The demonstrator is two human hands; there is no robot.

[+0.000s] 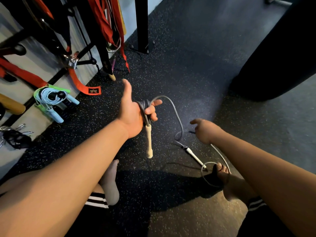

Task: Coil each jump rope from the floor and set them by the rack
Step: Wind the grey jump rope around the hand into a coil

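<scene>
Grey jump rope [145, 108] is held coiled in the left hand [131, 113], fingers curled round the loops, thumb raised. A cream handle [149, 142] is hung below. Slack is trailed to the floor [196, 74] beside a white handle [195, 156]. Right hand [205, 130] is extended over the slack; its grip cannot be told. A blue rope [51, 97] is seen coiled by the rack [142, 24].

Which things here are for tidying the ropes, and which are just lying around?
For the job: grey jump rope, partly coiled in the left hand; its other handle on the floor; blue jump rope, already coiled by the rack.
Just lying about: red straps; big dark bag.
</scene>
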